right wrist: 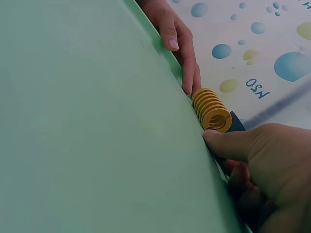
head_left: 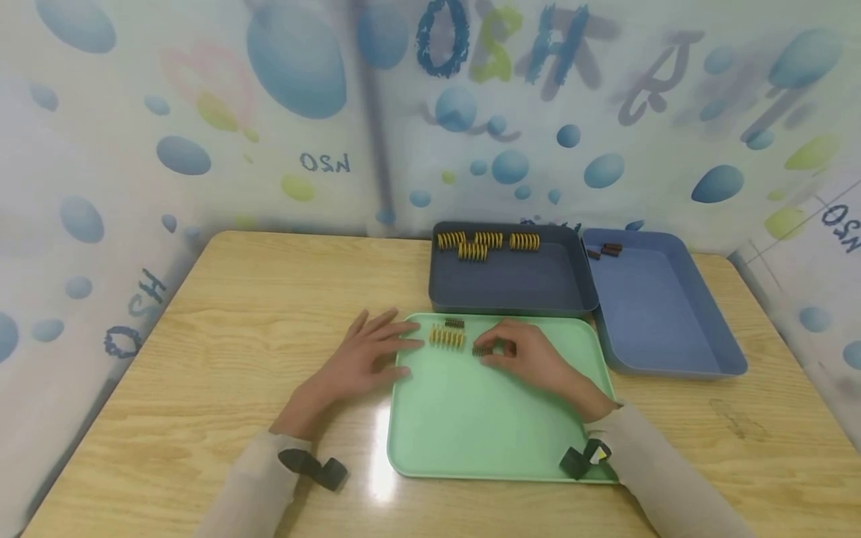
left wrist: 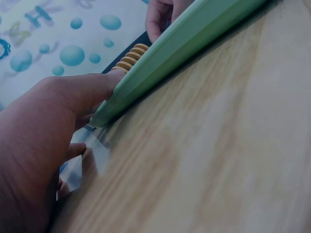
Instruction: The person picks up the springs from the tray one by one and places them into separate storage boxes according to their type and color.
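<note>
- A green tray (head_left: 471, 418) lies flat on the wooden tabletop (head_left: 235, 299), pale mint, with rounded corners and a low raised rim; everything below is placed against it.
- On the far part of the green tray sits a yellow spring (head_left: 447, 338), a short thick coil with flat, close-set turns and an open round end, lying on its side.
- Just behind the yellow spring lies a small dark spring (head_left: 454, 323), shorter and thinner, brown to black.
- The right hand (head_left: 531, 359) rests on the green tray to the right of the yellow spring, fingers curled, pinching another dark spring (head_left: 481, 350) at its fingertips; that one is mostly covered, so its shape is hard to read.
- The left hand (head_left: 366, 359) lies on the tabletop at the tray's left edge, fingers spread and nearly straight, fingertips touching the rim close to the yellow spring.
- Beyond the far edge of the green tray stands a dark grey bin (head_left: 511, 280), and along its back wall lie several more yellow springs (head_left: 487, 243).
- To the right of the green tray and beside the grey bin sits a blue bin (head_left: 666, 314) with a few dark springs (head_left: 608, 250) in its far corner.
</note>
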Demonstrator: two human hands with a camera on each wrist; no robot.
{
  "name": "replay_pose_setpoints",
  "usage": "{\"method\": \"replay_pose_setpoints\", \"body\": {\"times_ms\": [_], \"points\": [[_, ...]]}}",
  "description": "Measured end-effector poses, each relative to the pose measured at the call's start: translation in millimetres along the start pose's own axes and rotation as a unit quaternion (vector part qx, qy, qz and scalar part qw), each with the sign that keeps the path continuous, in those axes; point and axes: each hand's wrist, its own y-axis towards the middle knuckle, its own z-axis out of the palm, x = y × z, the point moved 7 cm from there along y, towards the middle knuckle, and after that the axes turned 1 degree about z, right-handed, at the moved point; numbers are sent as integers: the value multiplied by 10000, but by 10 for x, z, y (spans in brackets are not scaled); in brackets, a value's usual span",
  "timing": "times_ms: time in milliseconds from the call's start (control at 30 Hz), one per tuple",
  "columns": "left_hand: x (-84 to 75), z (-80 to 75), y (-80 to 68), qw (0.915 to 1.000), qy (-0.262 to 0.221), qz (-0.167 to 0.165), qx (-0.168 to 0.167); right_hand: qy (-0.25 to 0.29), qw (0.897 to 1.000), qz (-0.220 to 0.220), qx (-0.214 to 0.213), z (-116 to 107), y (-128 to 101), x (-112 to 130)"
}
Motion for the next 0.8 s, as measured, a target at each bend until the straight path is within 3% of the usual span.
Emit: {"method": "replay_pose_setpoints", "body": {"times_ms": [400,800], "points": [[-3,2,-5,9999,31,75,-63,29,9996,219,171,-18,-20,-34],[11,5,-12,10000,-15,21,-25,174,9995,245,62,-25,-34,-67]]}}
